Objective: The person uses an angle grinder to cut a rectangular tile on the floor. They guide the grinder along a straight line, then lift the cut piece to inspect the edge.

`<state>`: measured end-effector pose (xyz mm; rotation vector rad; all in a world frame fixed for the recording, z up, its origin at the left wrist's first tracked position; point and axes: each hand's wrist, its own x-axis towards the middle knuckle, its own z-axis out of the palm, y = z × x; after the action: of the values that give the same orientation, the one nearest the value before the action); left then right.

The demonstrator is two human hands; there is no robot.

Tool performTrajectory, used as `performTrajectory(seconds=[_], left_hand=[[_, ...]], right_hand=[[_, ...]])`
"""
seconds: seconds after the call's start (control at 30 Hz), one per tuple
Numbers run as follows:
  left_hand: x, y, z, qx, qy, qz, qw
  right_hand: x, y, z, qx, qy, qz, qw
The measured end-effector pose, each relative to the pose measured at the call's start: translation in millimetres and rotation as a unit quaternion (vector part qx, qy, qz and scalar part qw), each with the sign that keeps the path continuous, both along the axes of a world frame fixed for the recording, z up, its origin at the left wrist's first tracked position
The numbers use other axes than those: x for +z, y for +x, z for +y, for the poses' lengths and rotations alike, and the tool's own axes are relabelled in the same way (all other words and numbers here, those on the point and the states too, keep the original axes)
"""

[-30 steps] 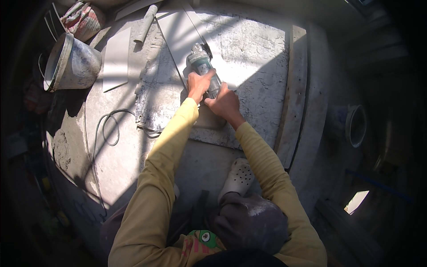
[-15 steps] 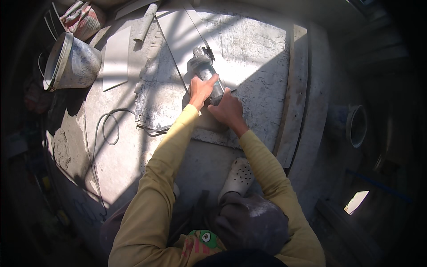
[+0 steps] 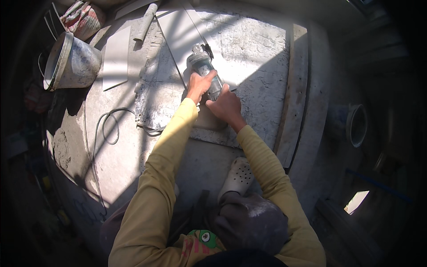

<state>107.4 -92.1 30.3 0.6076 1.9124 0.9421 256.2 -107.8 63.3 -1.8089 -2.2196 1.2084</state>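
Both of my hands grip an angle grinder (image 3: 204, 66) with a grey and teal body. My left hand (image 3: 199, 86) wraps round its middle, thumb across the top. Behind it, my right hand (image 3: 227, 105) is closed round the rear end of the body. The grinder's head points away from me, its dark guard on the right side. Beneath it lies a pale flat tile (image 3: 178, 33) on a worn, scratched board (image 3: 253, 49). The disc and its contact with the tile are too small to make out.
A whitish bucket (image 3: 80, 62) lies tilted at the left, near a crumpled sack (image 3: 83, 20). A narrow tile strip (image 3: 117, 60) and a pipe piece (image 3: 146, 22) lie beside the board. A cable (image 3: 95, 142) loops at left; a timber plank (image 3: 293, 93) edges the right.
The grinder has shifted slightly away from me along the tile, with both hands still on it. My forearms have moved a little forward; the surroundings have stayed put.
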Motion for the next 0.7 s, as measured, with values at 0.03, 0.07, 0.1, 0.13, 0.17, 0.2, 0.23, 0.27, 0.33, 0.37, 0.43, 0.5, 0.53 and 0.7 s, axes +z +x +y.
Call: performTrajectory(seconds=[0.03, 0.07, 0.1, 0.13, 0.17, 0.2, 0.23, 0.27, 0.33, 0.37, 0.43, 0.5, 0.53, 0.7], left_hand=[[1, 1, 0, 0.001, 0.0, -0.001, 1.0], [2, 1, -1, 0.003, -0.005, -0.003, 1.0], [4, 2, -2, 0.001, 0.001, -0.003, 1.0], [5, 3, -3, -0.001, 0.003, -0.005, 1.0], [6, 3, -4, -0.002, 0.005, -0.006, 1.0], [7, 4, -5, -0.004, -0.004, 0.004, 1.0], [7, 5, -6, -0.005, -0.012, 0.013, 1.0], [7, 6, -7, -0.007, -0.017, 0.023, 1.0], [5, 7, -8, -0.008, -0.014, 0.027, 0.999], [3, 7, -9, -0.009, -0.01, 0.029, 0.999], [-2, 7, -10, -0.018, -0.012, 0.037, 0.999], [-6, 7, -11, -0.022, -0.014, 0.046, 0.999], [-8, 8, -12, -0.023, -0.015, 0.05, 0.998], [-7, 12, -15, -0.029, -0.031, 0.07, 0.997]], right_hand=[[0, 0, 0, 0.005, 0.0, -0.003, 1.0], [0, 0, 0, 0.008, -0.001, -0.006, 1.0], [0, 0, 0, 0.011, -0.001, -0.01, 1.0], [1, 1, -1, 0.011, -0.001, -0.012, 1.0], [1, 1, -1, 0.011, -0.001, -0.015, 1.0], [1, 2, -2, 0.012, 0.0, -0.017, 1.0], [0, 3, -3, 0.013, -0.001, -0.015, 1.0], [0, 4, -4, 0.013, -0.002, -0.012, 1.0], [0, 6, -6, 0.015, -0.001, -0.008, 1.0], [-1, 7, -7, 0.015, 0.002, -0.006, 1.0], [-1, 9, -9, 0.014, 0.004, -0.001, 1.0], [-1, 11, -11, 0.011, 0.004, 0.005, 1.0], [0, 12, -11, 0.012, 0.003, 0.007, 1.0], [1, 17, -16, 0.01, -0.002, 0.011, 1.0]])
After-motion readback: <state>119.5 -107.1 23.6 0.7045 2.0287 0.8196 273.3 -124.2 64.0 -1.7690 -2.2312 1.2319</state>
